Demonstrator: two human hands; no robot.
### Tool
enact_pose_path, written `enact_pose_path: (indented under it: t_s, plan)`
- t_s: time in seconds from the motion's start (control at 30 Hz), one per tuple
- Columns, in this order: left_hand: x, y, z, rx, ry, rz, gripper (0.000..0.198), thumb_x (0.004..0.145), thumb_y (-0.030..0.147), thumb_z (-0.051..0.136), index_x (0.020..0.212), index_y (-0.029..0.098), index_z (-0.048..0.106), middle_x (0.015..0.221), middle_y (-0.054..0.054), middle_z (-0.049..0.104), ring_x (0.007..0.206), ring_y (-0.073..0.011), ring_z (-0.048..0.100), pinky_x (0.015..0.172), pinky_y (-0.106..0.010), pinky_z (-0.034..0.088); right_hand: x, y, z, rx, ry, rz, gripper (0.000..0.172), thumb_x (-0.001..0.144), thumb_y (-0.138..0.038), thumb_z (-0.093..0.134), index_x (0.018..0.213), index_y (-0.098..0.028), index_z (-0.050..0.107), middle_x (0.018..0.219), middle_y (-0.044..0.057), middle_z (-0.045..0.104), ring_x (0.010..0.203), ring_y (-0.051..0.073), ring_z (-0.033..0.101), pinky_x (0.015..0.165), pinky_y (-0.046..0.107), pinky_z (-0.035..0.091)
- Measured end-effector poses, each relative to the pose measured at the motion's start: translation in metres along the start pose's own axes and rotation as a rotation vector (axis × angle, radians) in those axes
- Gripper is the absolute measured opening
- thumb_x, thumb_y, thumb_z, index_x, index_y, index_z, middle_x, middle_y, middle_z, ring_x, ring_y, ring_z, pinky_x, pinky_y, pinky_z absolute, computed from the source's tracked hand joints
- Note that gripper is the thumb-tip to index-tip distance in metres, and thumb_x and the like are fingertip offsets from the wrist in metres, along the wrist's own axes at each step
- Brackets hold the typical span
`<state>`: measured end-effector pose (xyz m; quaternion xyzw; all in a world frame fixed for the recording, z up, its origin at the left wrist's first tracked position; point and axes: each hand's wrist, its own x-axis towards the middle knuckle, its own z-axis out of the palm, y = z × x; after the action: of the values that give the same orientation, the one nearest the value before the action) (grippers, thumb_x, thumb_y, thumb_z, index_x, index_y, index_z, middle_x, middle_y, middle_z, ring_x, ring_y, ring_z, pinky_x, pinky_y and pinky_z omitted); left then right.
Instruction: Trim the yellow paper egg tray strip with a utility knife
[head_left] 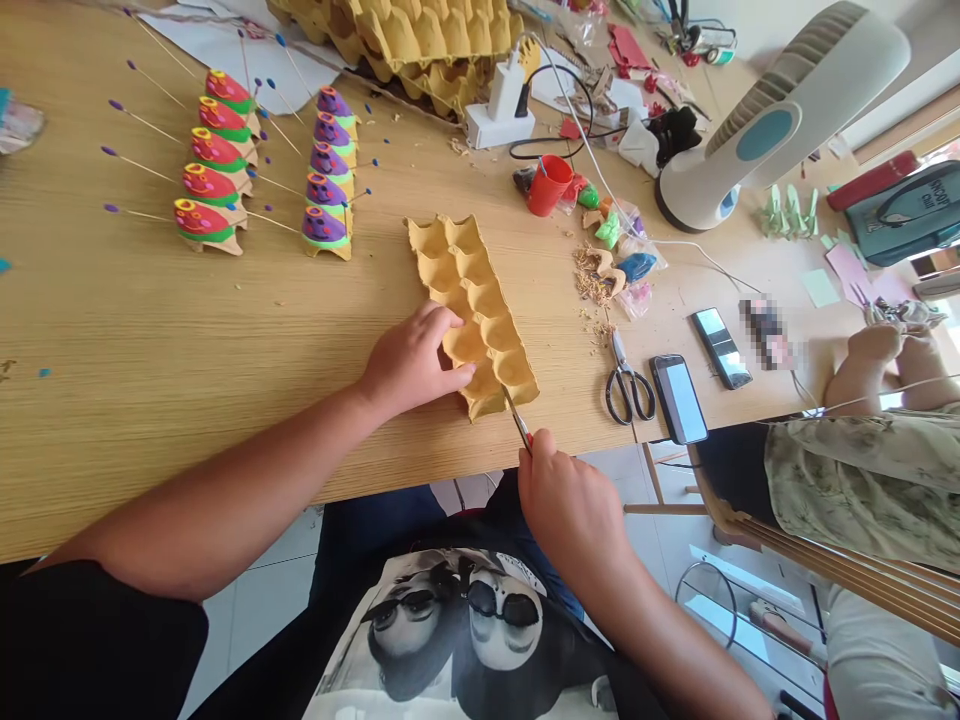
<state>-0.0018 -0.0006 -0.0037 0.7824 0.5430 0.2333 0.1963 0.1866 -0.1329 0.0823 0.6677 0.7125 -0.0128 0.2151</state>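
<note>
A yellow egg carton strip lies on the wooden table. My left hand rests on its near left side, fingers curled over the cups, pressing it down. My right hand sits at the table's front edge, closed round a thin cutter whose metal blade touches the carton's near end.
Two rows of painted carton figures with sticks stand at the far left. Scissors, two phones, a red cup, a fan, a power strip and stacked egg trays crowd the right and back. Another person sits at right.
</note>
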Motion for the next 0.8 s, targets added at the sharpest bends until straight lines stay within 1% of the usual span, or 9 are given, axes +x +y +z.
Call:
enact_pose_path:
  t_s: [0.13,0.3,0.5,0.6,0.7,0.8]
  plan:
    - [0.0,-0.001,0.0,-0.002,0.007,0.003,0.047,0.076,0.045,0.07,0.113,0.022,0.053,0.123,-0.008,0.062,0.105,-0.0283,0.065,0.078,-0.035,0.052,0.008,-0.004,-0.004,0.008,-0.018,0.011,0.018,0.105,-0.029,0.043,0.092,-0.02,0.052,0.064,0.002,0.071,0.063,0.02,0.074,0.046,0.029,0.017]
    - [0.0,0.0,0.0,0.011,0.002,0.004,0.046,0.076,0.044,0.07,0.113,0.023,0.053,0.122,-0.008,0.062,0.104,-0.028,0.065,0.076,-0.035,0.052,-0.001,0.0,-0.001,0.015,-0.034,-0.002,0.016,0.105,-0.027,0.046,0.091,-0.021,0.051,0.061,0.0,0.069,0.058,0.018,0.073,0.046,0.03,0.016]
    - [0.0,-0.001,0.0,0.012,0.001,0.01,0.047,0.076,0.046,0.07,0.113,0.022,0.053,0.122,-0.008,0.062,0.103,-0.0281,0.065,0.075,-0.035,0.052,0.009,-0.005,-0.004,0.016,-0.036,0.03,0.018,0.105,-0.028,0.043,0.091,-0.021,0.051,0.063,0.002,0.07,0.062,0.019,0.074,0.046,0.03,0.019]
    - [0.0,-0.002,0.001,0.003,0.005,0.015,0.047,0.076,0.044,0.07,0.114,0.023,0.053,0.122,-0.008,0.061,0.103,-0.0275,0.065,0.076,-0.035,0.052,0.002,-0.002,0.0,0.025,-0.008,-0.005,0.017,0.105,-0.027,0.044,0.091,-0.021,0.05,0.06,0.0,0.069,0.059,0.018,0.072,0.046,0.03,0.019]
    - [0.0,-0.002,0.001,0.005,0.0,0.022,0.046,0.076,0.044,0.07,0.113,0.023,0.053,0.122,-0.008,0.062,0.103,-0.0274,0.065,0.075,-0.035,0.053,-0.003,0.0,0.002,0.029,-0.014,-0.001,0.017,0.105,-0.026,0.044,0.09,-0.021,0.05,0.058,-0.001,0.068,0.056,0.018,0.071,0.045,0.03,0.018]
    - [0.0,-0.002,0.001,0.011,-0.004,0.023,0.045,0.077,0.044,0.069,0.113,0.022,0.053,0.121,-0.008,0.062,0.103,-0.0279,0.065,0.076,-0.036,0.053,0.006,-0.005,-0.002,0.034,-0.032,0.024,0.017,0.105,-0.027,0.044,0.09,-0.021,0.051,0.061,0.001,0.069,0.059,0.018,0.073,0.045,0.03,0.018]
